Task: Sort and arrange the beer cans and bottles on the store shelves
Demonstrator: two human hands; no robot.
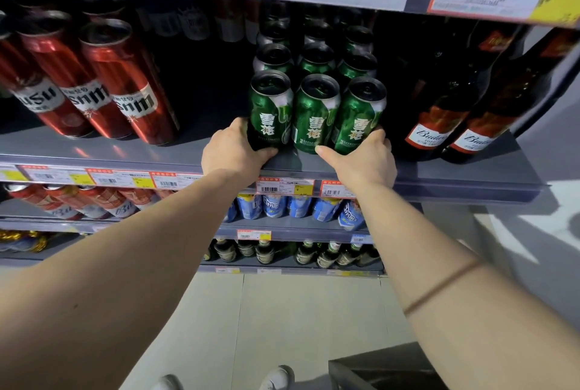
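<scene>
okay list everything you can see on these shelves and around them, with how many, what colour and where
green cans: three in the front row, more behind, green with white lettering, middle of the hand-level shelf
red cans: at least three in front, more behind, red with white bands, left on the same shelf
dark bottles: two in front, dark glass with red and white labels, right of the green cans
blue cans: about five, blue and white, shelf below
red and white cans: a row, count unclear, shelf below, left
small dark bottles: a row, dark with pale labels, lowest shelf
price tags: many, white, red and yellow, shelf edges
left hand: grips the leftmost front green can
right hand: grips the rightmost front green can
</scene>
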